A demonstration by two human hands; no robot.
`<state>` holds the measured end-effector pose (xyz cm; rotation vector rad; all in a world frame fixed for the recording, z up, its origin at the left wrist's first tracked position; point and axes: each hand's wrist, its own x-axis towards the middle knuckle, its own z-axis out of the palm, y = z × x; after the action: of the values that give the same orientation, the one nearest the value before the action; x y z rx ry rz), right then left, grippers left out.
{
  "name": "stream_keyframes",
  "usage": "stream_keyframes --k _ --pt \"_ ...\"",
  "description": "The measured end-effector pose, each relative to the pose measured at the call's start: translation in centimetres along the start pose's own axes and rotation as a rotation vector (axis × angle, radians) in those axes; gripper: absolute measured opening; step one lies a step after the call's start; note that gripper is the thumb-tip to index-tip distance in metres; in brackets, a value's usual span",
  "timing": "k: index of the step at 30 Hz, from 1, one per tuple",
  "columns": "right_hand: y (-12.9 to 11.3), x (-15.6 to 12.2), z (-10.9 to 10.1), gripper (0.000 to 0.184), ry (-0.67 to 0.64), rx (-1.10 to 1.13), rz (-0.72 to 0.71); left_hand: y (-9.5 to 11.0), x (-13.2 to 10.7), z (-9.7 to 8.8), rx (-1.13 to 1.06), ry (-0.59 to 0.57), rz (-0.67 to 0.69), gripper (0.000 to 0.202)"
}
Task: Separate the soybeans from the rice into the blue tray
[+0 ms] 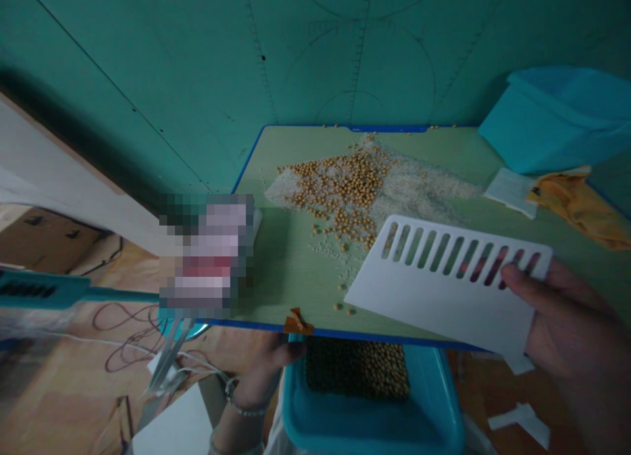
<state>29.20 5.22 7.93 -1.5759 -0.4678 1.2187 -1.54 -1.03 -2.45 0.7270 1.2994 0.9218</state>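
My right hand (562,310) grips a white slotted plastic scraper (438,297) by its right end, thumb on the front face. The scraper is tilted over the small table (290,244), to the right of a spread of soybeans (357,179) and white rice-like grains (424,189). Below the table's front edge, my left hand (261,369) is closed at the left corner of a blue plastic basin (374,425); part of its fingers is hidden. Soybeans and some darker beans (355,369) lie inside the basin.
A turquoise container (552,119) stands at the table's back right, near a yellow cloth (582,205) and a white packet (513,191). At the left are a blurred-out object (211,251) and a teal handle (44,290). Orange tape (298,322) marks the front edge. Cables cross the floor.
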Motion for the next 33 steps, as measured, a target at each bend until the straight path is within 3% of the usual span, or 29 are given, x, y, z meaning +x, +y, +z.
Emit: stream_keyframes --k 9,14,21,25,29,33 --pt "-0.4 -0.1 1.2 0.065 0.057 0.062 -0.078 0.0 -0.4 -0.1 -0.026 -0.013 0.005 0.036" --pt "-0.2 0.3 0.9 0.062 0.01 0.023 -0.05 0.1 -0.3 0.1 -0.024 0.0 0.024 0.04" --pt "0.8 0.8 0.0 0.054 -0.149 -0.049 -0.039 -0.5 0.1 -0.4 0.021 -0.007 0.008 0.037" --pt "0.9 1.1 0.0 0.051 -0.2 -0.066 -0.077 -0.6 0.1 -0.4 0.0 -0.039 0.038 0.032" --pt "0.3 1.4 -0.2 0.045 -0.225 -0.085 -0.126 -0.6 -0.2 -0.2 -0.043 0.019 0.028 0.032" --pt "-0.2 1.4 0.0 0.049 -0.262 -0.114 -0.146 -0.6 -0.1 -0.3 -0.051 0.0 0.003 0.033"
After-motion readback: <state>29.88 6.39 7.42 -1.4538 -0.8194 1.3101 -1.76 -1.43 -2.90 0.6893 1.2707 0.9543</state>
